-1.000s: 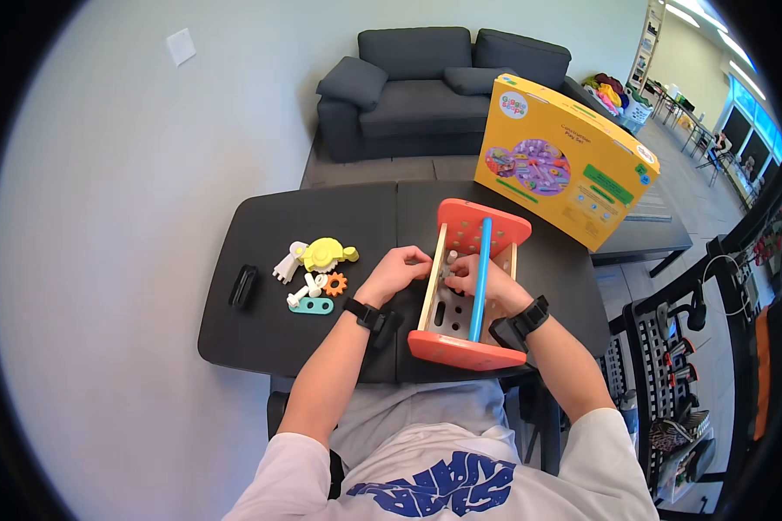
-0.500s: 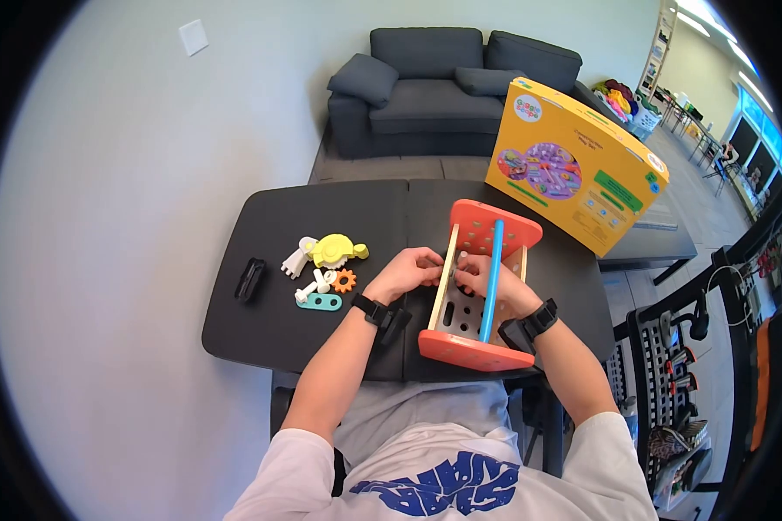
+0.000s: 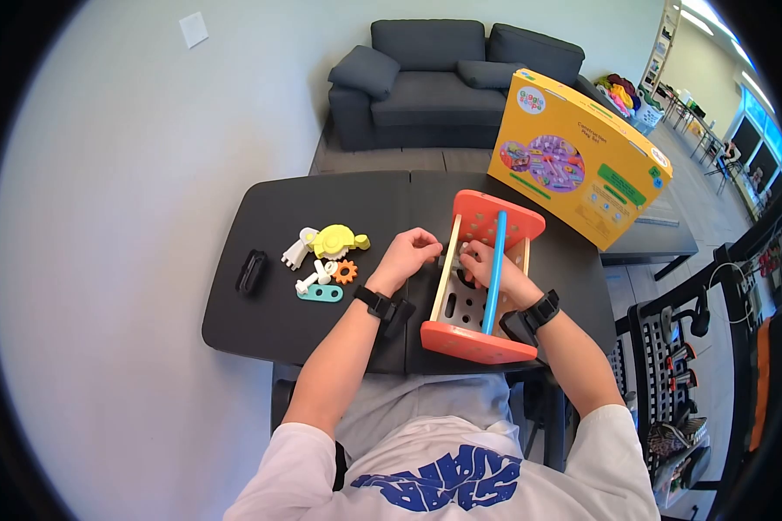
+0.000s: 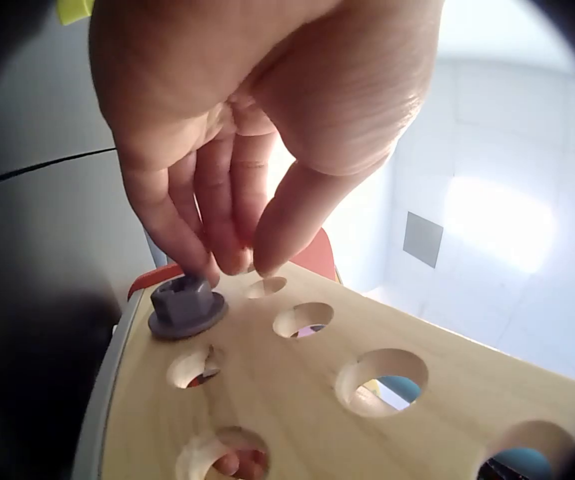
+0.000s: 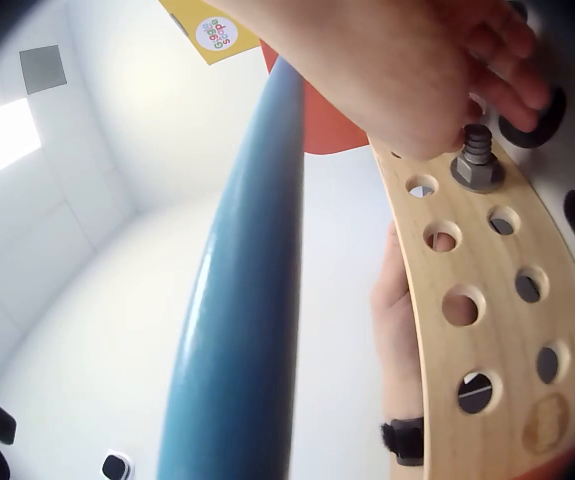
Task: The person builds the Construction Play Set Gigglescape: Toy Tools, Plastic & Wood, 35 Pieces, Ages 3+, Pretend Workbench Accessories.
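A grey toy bolt passes through the side panel [image 4: 298, 390] of a wooden toy toolbox with red ends [image 3: 478, 343] and a blue handle bar [image 3: 495, 278]. Its head [image 4: 185, 303] sits on the panel's outer face; the threaded end and a grey nut [image 5: 478, 170] show inside. My left hand [image 3: 414, 252] hovers outside the panel, index fingertip right at the bolt head, thumb and fingers apart. Under the handle, my right hand [image 3: 488, 267] reaches into the box, fingers loosely bent beside the nut. Part of that hand is hidden by the bar.
Left on the black table [image 3: 365, 334] lie a yellow toy saw piece [image 3: 332, 241], white bolts [image 3: 317, 278], an orange gear [image 3: 346, 272], a teal strip [image 3: 321, 293] and a black case [image 3: 251, 273]. A yellow carton [image 3: 582, 156] stands behind the toolbox.
My left fingers have drawn off the bolt head, which now shows in the head view. The right hand has loosened and shifted slightly forward inside the box. The head view has shifted a little.
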Demonstrator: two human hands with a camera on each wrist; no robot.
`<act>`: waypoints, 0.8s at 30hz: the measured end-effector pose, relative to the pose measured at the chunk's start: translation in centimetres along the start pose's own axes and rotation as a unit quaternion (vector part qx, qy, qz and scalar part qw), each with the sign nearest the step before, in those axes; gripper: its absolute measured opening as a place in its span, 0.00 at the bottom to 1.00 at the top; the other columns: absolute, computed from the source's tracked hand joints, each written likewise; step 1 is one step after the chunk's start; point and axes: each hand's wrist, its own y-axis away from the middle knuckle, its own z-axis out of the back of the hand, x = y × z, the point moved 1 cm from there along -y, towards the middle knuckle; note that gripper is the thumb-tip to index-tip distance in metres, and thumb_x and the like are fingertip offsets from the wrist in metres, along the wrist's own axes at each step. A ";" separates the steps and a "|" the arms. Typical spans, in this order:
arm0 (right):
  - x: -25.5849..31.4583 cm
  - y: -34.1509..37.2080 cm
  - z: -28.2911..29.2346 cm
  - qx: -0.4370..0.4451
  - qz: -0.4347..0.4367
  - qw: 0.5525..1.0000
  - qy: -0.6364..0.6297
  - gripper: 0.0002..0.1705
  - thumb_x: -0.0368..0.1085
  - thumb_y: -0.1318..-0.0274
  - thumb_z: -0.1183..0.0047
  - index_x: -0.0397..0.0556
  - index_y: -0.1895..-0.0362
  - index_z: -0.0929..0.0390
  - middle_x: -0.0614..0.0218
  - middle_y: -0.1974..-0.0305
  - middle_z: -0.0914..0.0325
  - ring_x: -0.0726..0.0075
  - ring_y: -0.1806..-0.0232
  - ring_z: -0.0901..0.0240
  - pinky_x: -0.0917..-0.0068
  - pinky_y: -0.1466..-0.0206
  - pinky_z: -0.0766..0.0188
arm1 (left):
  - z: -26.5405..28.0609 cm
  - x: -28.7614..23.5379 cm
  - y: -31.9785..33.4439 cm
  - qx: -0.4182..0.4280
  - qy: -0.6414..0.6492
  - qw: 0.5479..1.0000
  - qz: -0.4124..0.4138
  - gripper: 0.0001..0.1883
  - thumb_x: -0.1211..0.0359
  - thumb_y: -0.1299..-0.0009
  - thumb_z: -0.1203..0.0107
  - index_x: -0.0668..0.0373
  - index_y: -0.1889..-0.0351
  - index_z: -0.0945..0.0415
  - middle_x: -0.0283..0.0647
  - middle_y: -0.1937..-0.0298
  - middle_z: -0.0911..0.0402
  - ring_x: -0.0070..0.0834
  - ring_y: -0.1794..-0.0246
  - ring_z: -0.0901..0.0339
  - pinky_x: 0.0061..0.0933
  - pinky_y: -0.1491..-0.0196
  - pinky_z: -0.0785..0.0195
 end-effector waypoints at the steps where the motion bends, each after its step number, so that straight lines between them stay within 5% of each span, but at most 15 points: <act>1: 0.1 0.0 -0.1 0.015 0.013 1.000 -0.012 0.18 0.47 0.30 0.47 0.43 0.52 0.22 0.66 0.73 0.19 0.74 0.76 0.24 0.74 0.72 0.26 | -0.2 -0.4 0.2 0.006 -0.037 0.998 0.055 0.07 0.70 0.26 0.40 0.64 0.55 0.19 0.37 0.59 0.15 0.21 0.59 0.20 0.24 0.53 0.25; 4: 0.0 -0.1 -0.1 0.042 0.035 0.998 0.000 0.18 0.47 0.31 0.47 0.44 0.53 0.20 0.67 0.73 0.19 0.75 0.76 0.24 0.75 0.72 0.27 | -0.6 -0.9 0.6 0.036 -0.097 0.986 0.127 0.12 0.65 0.22 0.44 0.66 0.52 0.18 0.36 0.61 0.15 0.21 0.62 0.20 0.22 0.56 0.26; 15: 0.7 0.0 0.0 0.070 0.011 0.995 0.066 0.26 0.53 0.24 0.57 0.44 0.62 0.19 0.68 0.73 0.20 0.74 0.77 0.26 0.73 0.72 0.29 | -0.1 0.1 0.6 0.083 -0.085 0.992 0.042 0.12 0.78 0.32 0.37 0.67 0.51 0.19 0.40 0.57 0.14 0.28 0.54 0.17 0.28 0.48 0.24; 24: 1.2 0.3 -0.2 0.065 0.014 0.996 0.059 0.25 0.55 0.24 0.58 0.47 0.56 0.20 0.68 0.74 0.20 0.73 0.78 0.26 0.73 0.74 0.29 | -0.3 -0.7 0.9 0.070 -0.087 0.984 0.139 0.13 0.67 0.24 0.41 0.66 0.47 0.20 0.38 0.55 0.15 0.22 0.57 0.19 0.23 0.52 0.25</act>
